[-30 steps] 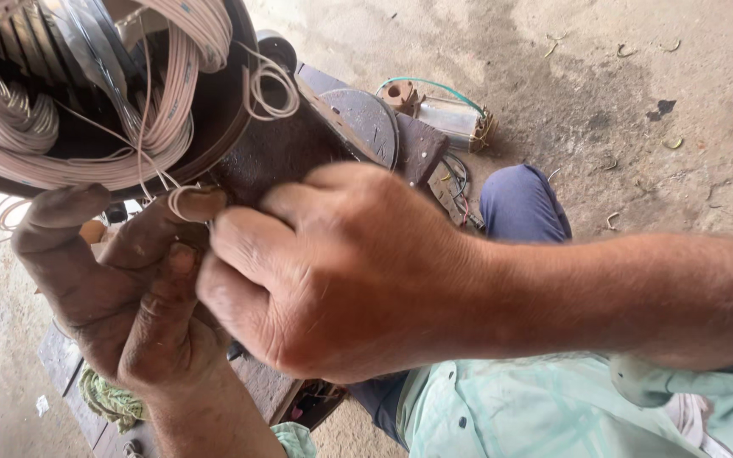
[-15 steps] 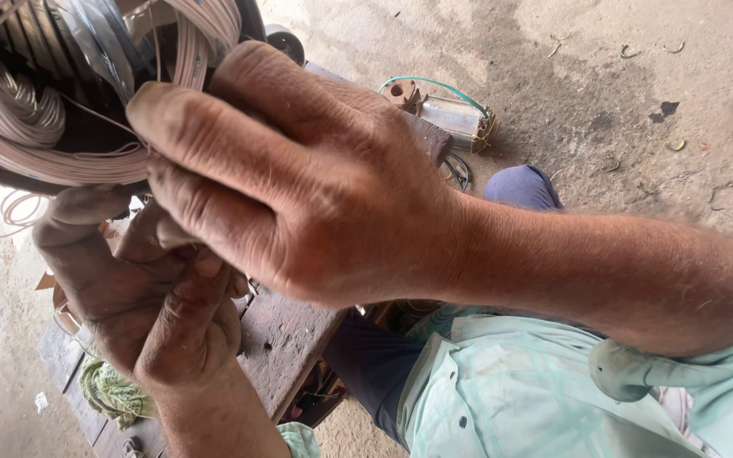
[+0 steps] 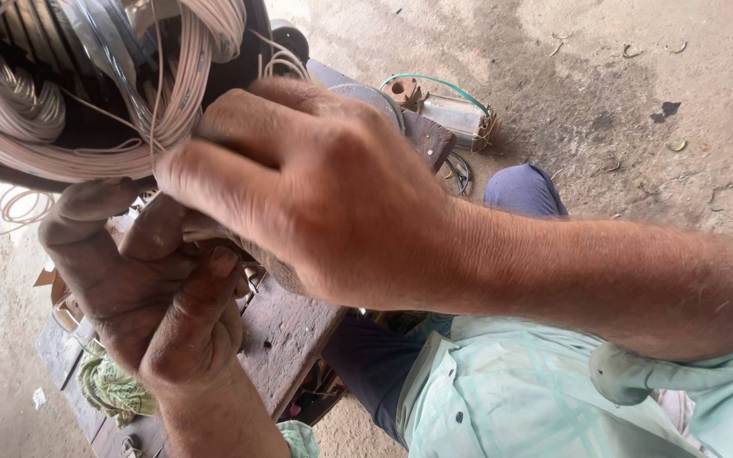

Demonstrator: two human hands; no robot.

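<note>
A dark round motor stator point(image 3: 86, 110) fills the upper left, with a thick bundle of pale pink wire coil point(image 3: 69, 157) looped around its rim. My right hand point(image 3: 316, 187) reaches across from the right. Its curled fingertips press against the lower edge of the coil, where a thin strand runs upward. My left hand point(image 3: 154, 297) is underneath, grimy. Its thumb rests against the stator's underside and its fingers are curled, partly hidden behind the right hand.
A worn wooden bench point(image 3: 290, 331) sits under the hands, with a grey metal disc point(image 3: 366, 97) at its far end. A silver cylinder with green wire point(image 3: 456, 114) lies on the concrete floor. A green rag point(image 3: 108, 386) hangs at the lower left. My blue-trousered knee point(image 3: 523, 191) is on the right.
My right hand rose from over the left hand's fingers up to the coil's lower edge and stays there. The left hand stayed beneath the stator.
</note>
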